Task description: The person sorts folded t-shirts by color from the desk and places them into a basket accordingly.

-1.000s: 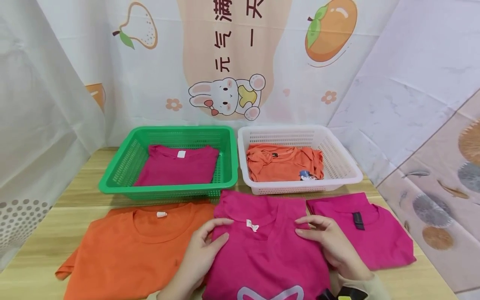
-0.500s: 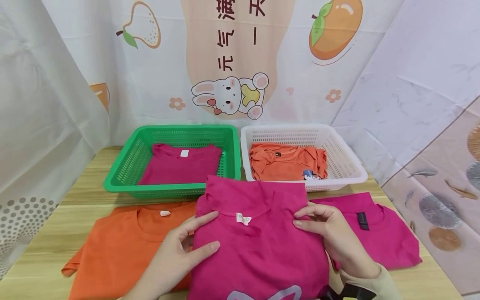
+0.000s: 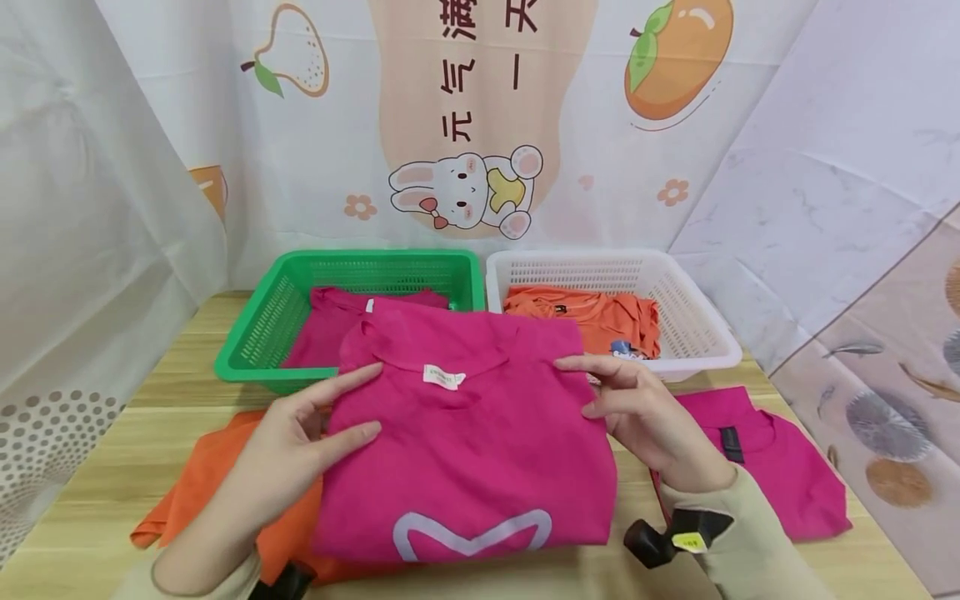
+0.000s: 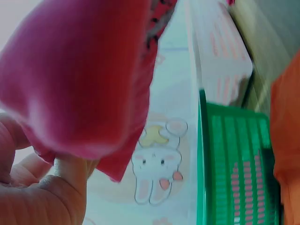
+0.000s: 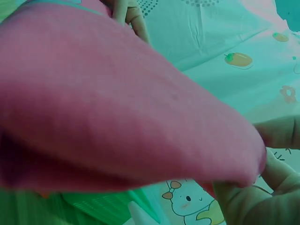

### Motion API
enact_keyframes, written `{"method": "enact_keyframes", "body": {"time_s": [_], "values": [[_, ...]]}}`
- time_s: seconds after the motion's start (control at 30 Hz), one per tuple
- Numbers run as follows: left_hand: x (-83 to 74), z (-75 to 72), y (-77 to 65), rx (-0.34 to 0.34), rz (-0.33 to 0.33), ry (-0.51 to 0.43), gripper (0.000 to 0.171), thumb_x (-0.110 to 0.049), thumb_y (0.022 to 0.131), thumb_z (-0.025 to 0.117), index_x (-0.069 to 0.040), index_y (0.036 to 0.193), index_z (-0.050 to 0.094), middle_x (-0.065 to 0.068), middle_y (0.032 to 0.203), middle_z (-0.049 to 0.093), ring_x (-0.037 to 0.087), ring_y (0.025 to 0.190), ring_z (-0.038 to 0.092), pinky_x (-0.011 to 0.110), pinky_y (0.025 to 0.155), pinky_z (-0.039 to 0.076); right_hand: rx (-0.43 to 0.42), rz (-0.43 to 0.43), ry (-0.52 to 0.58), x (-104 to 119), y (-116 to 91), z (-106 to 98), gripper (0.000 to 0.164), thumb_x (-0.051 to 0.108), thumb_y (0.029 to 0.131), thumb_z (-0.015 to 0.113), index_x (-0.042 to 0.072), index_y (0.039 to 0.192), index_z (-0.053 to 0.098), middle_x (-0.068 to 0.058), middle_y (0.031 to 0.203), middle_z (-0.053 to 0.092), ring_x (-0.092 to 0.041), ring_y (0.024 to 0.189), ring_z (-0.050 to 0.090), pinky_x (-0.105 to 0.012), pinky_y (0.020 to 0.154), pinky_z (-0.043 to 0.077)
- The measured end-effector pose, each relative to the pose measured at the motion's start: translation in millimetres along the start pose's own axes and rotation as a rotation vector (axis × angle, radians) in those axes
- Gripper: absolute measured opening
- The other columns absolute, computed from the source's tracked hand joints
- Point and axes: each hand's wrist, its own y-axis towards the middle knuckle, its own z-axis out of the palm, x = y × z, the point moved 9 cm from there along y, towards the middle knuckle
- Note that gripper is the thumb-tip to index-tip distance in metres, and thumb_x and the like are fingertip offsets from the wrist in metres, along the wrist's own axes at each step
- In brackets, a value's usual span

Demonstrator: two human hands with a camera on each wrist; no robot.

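Observation:
A folded magenta T-shirt (image 3: 465, 442) with a white neck label and a pale outlined print is held up above the table in the head view. My left hand (image 3: 296, 446) grips its left edge, thumb in front. On the opposite edge my right hand (image 3: 637, 412) pinches the cloth; some fingers are hidden behind it. Close up, the folded shirt (image 4: 79, 79) bulges over my left hand (image 4: 51, 187) in the left wrist view. The right wrist view has the shirt's thick fold (image 5: 122, 108) between the fingers of my right hand (image 5: 262, 197).
Behind the shirt stand a green basket (image 3: 247, 337) with a magenta shirt (image 3: 307, 333) inside and a white basket (image 3: 701, 325) holding an orange shirt (image 3: 600, 321). An orange shirt (image 3: 217, 467) lies at left on the wooden table (image 3: 105, 492), another magenta shirt (image 3: 795, 475) at right.
Both hands have raised the magenta T-shirt off the table and carried it left and forward. Its upper edge now overlaps the green basket, and it covers more of the orange shirt at left.

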Motion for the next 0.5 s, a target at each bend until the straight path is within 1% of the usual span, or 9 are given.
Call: {"method": "enact_keyframes", "body": {"time_s": [0.07, 0.1, 0.23, 0.37, 0.43, 0.5], "values": [[-3.3, -9.5, 3.6, -0.027, 0.036, 0.041, 0.054, -0.021, 0.091, 0.072, -0.023, 0.142, 0.055, 0.01, 0.134, 0.06, 0.015, 0.097, 0.07, 0.032, 0.075, 0.061, -0.013, 0.005, -0.01, 3.9, 8.5, 1.8, 0.053, -0.014, 0.089, 0.046, 0.015, 0.128, 0.066, -0.002, 0.13, 0.06, -0.015, 0.109, 0.064, -0.029, 0.086, 0.058], [-4.0, -14.1, 5.6, -0.039, 0.042, 0.062, 0.053, -0.022, 0.091, 0.072, -0.023, 0.142, 0.056, 0.009, 0.133, 0.061, 0.014, 0.096, 0.07, 0.032, 0.075, 0.061, -0.031, 0.01, -0.02, 5.4, 12.7, 2.0, 0.052, -0.014, 0.089, 0.047, 0.015, 0.127, 0.067, -0.003, 0.13, 0.061, -0.016, 0.109, 0.065, -0.029, 0.086, 0.058], [-5.4, -31.2, 12.9, -0.091, 0.066, 0.118, 0.047, -0.022, 0.093, 0.071, -0.021, 0.138, 0.06, 0.005, 0.128, 0.064, 0.011, 0.095, 0.068, 0.03, 0.073, 0.061, -0.137, 0.033, -0.054, 10.5, 30.2, -1.1, 0.049, -0.014, 0.088, 0.054, 0.019, 0.121, 0.072, -0.002, 0.128, 0.062, -0.016, 0.107, 0.067, -0.03, 0.085, 0.059], [-5.0, -48.2, 20.6, -0.163, 0.044, 0.171, 0.042, -0.026, 0.093, 0.071, -0.018, 0.133, 0.065, -0.011, 0.122, 0.066, 0.002, 0.101, 0.063, 0.025, 0.074, 0.06, -0.228, 0.029, -0.054, 16.9, 48.3, -6.0, 0.05, -0.016, 0.086, 0.057, 0.022, 0.111, 0.077, -0.001, 0.122, 0.066, -0.015, 0.101, 0.069, -0.029, 0.081, 0.06], [-4.1, -55.8, 24.4, -0.195, 0.029, 0.163, 0.041, -0.028, 0.092, 0.071, -0.018, 0.131, 0.066, -0.018, 0.112, 0.069, 0.002, 0.095, 0.065, 0.024, 0.071, 0.06, -0.271, 0.03, -0.062, 19.9, 56.5, -8.6, 0.048, -0.016, 0.085, 0.058, 0.021, 0.11, 0.077, -0.001, 0.119, 0.067, -0.015, 0.097, 0.07, -0.029, 0.079, 0.06], [-1.8, -61.7, 27.9, -0.213, 0.005, 0.118, 0.04, -0.029, 0.092, 0.072, -0.019, 0.13, 0.067, -0.019, 0.097, 0.073, 0.005, 0.085, 0.069, 0.026, 0.068, 0.06, -0.303, 0.038, -0.077, 22.0, 64.2, -10.7, 0.045, -0.014, 0.086, 0.06, 0.017, 0.116, 0.075, -0.002, 0.122, 0.065, -0.015, 0.097, 0.069, -0.029, 0.078, 0.06]]}}
